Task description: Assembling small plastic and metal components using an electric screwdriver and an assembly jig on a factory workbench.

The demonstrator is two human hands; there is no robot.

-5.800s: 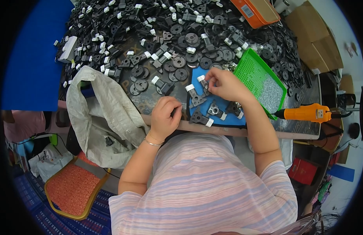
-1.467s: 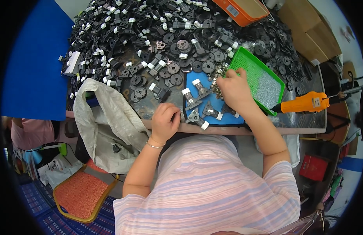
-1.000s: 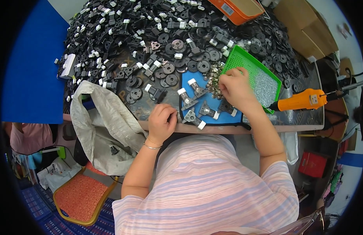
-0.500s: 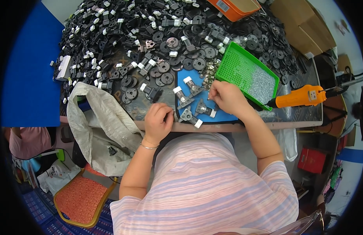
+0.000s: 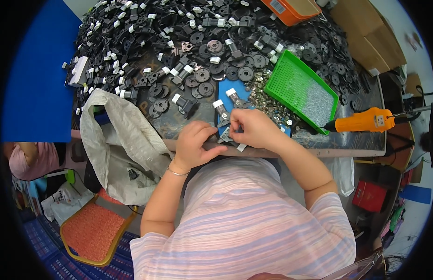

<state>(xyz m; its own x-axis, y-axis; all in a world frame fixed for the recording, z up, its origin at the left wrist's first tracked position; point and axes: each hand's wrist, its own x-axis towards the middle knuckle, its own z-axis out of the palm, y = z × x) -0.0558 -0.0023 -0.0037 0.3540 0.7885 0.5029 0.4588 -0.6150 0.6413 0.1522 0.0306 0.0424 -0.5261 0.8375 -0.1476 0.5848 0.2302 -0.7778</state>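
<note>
My right hand (image 5: 255, 129) is closed in a pinch over the blue mat (image 5: 224, 87). Anything between its fingertips is too small or hidden to make out. Below those fingertips lies a black bracket (image 5: 225, 135) with a white cap, partly covered by the hand. Two similar brackets, one far (image 5: 235, 98) and one nearer (image 5: 220, 113), rest on the mat beside it. My left hand (image 5: 194, 145) hovers at the table's front edge, thumb stretched out from loosely bent fingers, with nothing visible in it. Small shiny metal fittings (image 5: 262, 95) lie heaped just beyond the right hand.
A green tray (image 5: 284, 91) of small silvery pieces stands right, with an orange power screwdriver (image 5: 364, 120) beside it. Black parts with white caps (image 5: 146, 42) and black discs (image 5: 246, 73) cover the far table. A pale sack (image 5: 118, 135) hangs at the front left.
My right hand has moved left and nearer, from beside the metal fittings to over the front bracket. My left hand has shifted slightly right, its thumb now extended. The view has shifted slightly.
</note>
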